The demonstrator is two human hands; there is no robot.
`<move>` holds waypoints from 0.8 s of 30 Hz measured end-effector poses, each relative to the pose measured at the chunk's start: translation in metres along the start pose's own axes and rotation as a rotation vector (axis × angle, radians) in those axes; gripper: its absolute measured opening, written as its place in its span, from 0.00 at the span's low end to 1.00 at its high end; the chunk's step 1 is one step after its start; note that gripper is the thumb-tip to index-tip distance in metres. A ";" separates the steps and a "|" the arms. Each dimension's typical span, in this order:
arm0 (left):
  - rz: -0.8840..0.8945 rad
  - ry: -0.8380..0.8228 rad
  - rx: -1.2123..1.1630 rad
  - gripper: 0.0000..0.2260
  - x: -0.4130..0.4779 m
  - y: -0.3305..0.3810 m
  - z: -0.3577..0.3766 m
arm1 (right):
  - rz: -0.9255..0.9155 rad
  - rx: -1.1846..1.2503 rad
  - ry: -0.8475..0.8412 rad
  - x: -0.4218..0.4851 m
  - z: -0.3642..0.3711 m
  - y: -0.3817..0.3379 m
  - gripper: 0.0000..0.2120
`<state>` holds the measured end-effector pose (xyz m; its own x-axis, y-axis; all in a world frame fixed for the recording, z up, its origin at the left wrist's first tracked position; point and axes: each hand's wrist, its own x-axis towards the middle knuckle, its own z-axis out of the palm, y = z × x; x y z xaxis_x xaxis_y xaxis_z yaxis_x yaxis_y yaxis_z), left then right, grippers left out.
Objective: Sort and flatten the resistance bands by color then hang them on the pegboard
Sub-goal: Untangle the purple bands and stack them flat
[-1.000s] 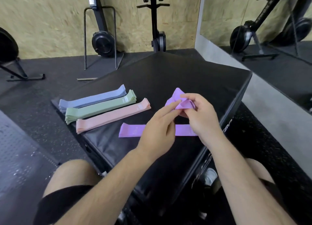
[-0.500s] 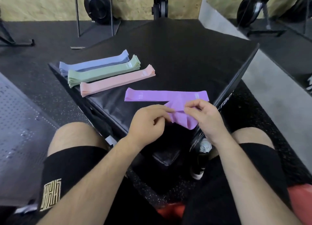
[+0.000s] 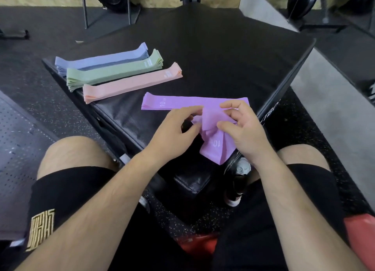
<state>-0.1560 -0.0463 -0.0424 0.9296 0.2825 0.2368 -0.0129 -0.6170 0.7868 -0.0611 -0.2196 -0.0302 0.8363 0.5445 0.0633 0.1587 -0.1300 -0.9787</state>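
A crumpled purple band (image 3: 215, 144) hangs between my hands over the near edge of the black padded box (image 3: 223, 57). My left hand (image 3: 174, 128) pinches its left side with thumb and fingertips. My right hand (image 3: 241, 128) grips its right side, fingers curled. A flat purple band (image 3: 178, 104) marked 10 lies on the box just behind my hands. Further left lie three flat stacks: blue bands (image 3: 101, 61), green bands (image 3: 113, 71) and pink bands (image 3: 132, 83).
A grey perforated pegboard (image 3: 18, 148) lies on the floor at the left. Gym machine stands (image 3: 107, 6) rise behind the box by the wooden wall. My knees sit either side of the box corner, with a shoe (image 3: 235, 189) below.
The crumpled purple band has come down from above the box toward my lap and has opened out a little between my hands. The camera has tilted downward.
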 end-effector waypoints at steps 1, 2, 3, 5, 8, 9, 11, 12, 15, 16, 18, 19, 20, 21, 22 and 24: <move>-0.019 -0.010 -0.060 0.18 -0.001 0.004 0.000 | -0.001 -0.004 0.008 0.000 0.000 0.000 0.17; -0.044 -0.028 -0.124 0.20 -0.003 0.007 0.001 | 0.003 -0.006 0.014 0.000 0.000 0.001 0.17; -0.062 -0.050 -0.178 0.21 -0.004 0.010 0.002 | 0.009 -0.001 0.015 0.000 0.000 0.000 0.16; -0.065 -0.058 -0.226 0.20 -0.005 0.011 0.006 | 0.030 -0.005 0.016 0.000 0.000 -0.002 0.14; -0.086 0.070 -0.228 0.11 0.001 0.011 0.005 | 0.043 0.019 -0.002 -0.001 0.001 -0.009 0.11; -0.099 0.115 -0.223 0.08 0.003 0.013 0.002 | 0.050 0.026 -0.007 -0.001 0.002 -0.011 0.09; -0.104 0.163 -0.210 0.05 0.006 0.016 -0.005 | 0.063 0.023 -0.025 -0.001 0.002 -0.014 0.08; -0.100 0.171 -0.196 0.06 0.008 0.016 -0.008 | 0.064 0.011 -0.036 -0.001 0.003 -0.016 0.08; -0.130 0.186 -0.144 0.08 0.011 0.015 -0.017 | 0.052 -0.081 -0.045 0.002 0.004 -0.022 0.09; -0.147 0.196 -0.135 0.09 0.013 0.013 -0.019 | 0.051 -0.099 -0.060 0.004 0.006 -0.025 0.10; -0.195 0.226 -0.140 0.10 0.018 0.008 -0.022 | 0.049 -0.094 -0.115 0.009 0.008 -0.027 0.13; -0.216 0.243 -0.130 0.10 0.020 0.006 -0.024 | 0.060 -0.078 -0.145 0.011 0.009 -0.026 0.15; -0.227 0.259 -0.105 0.09 0.022 0.003 -0.026 | 0.081 -0.063 -0.178 0.012 0.010 -0.025 0.17; -0.232 0.265 -0.075 0.08 0.024 0.000 -0.028 | 0.106 -0.060 -0.215 0.015 0.010 -0.023 0.20; -0.236 0.266 -0.052 0.07 0.026 -0.003 -0.029 | 0.122 -0.066 -0.249 0.017 0.011 -0.020 0.23; -0.242 0.246 -0.010 0.04 0.026 -0.008 -0.028 | 0.126 -0.068 -0.268 0.023 0.013 -0.014 0.24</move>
<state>-0.1422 -0.0133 -0.0264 0.7895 0.5892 0.1721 0.1920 -0.5034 0.8424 -0.0512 -0.1948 -0.0171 0.6850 0.7185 -0.1204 0.1049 -0.2608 -0.9597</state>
